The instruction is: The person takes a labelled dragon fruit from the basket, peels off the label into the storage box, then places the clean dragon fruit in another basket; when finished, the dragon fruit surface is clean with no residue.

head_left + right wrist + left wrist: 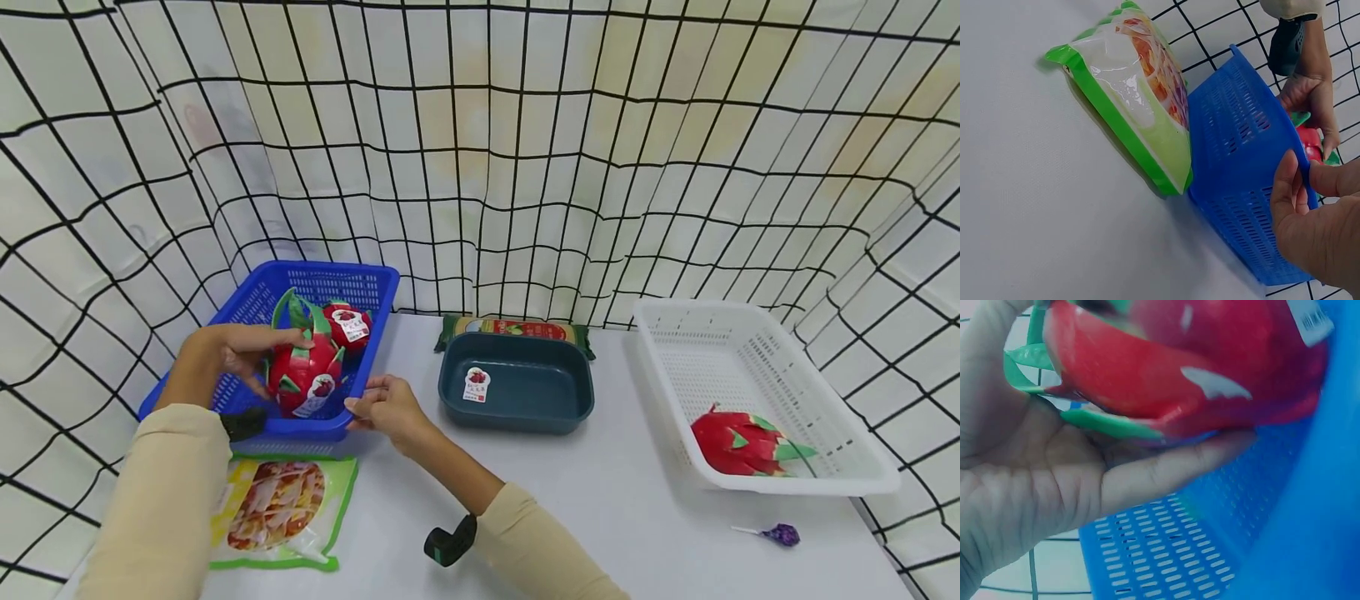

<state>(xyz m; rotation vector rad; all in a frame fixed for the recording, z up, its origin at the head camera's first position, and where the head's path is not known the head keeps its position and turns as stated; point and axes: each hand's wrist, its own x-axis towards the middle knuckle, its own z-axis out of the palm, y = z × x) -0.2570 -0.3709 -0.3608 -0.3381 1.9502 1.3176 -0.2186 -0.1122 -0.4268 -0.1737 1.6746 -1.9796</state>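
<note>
A red dragon fruit (303, 367) is inside the blue basket (300, 428) (I can't tell if it touches the bottom). The left hand (238, 343) curls round the fruit and holds it. The right hand (393, 410) pinches the basket's rim by its front right corner. Another red fruit (350, 326) sits in the basket too. In front of the basket lies a food bag (277, 507); to the basket's right stands a dark dish (536, 392).
</note>
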